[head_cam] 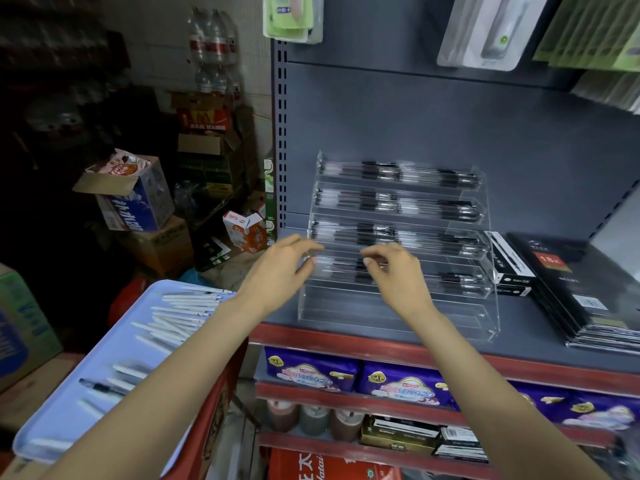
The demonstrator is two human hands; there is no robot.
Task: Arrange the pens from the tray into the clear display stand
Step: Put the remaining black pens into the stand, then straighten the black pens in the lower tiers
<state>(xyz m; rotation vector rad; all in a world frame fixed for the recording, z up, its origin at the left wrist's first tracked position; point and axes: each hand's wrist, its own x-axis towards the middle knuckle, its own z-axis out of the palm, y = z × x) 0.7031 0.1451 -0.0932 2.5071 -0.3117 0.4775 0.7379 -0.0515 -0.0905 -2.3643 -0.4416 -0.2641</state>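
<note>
Reaching with both hands to the clear display stand (398, 244) sitting on the grey shelf (519, 341). Hovering the left hand (277, 271) at the stand's near left corner, fingers curled in toward the thumb in a pinch; too blurred to tell whether anything thin is being held there. Holding the right hand (394, 271) just right of it, over the fourth tier from the top, fingers bent down toward the black pens (349, 270) lying there; again cannot tell whether a pen is being gripped. Showing black pens (398, 173) lying sideways in the upper four tiers, with the nearest tiers bare. Resting on a red crate at near left, a light blue tray (69, 417) carrying many white pens (183, 313) and one black pen (100, 386). Lying to the right of the stand, black notebooks (568, 285).
</note>
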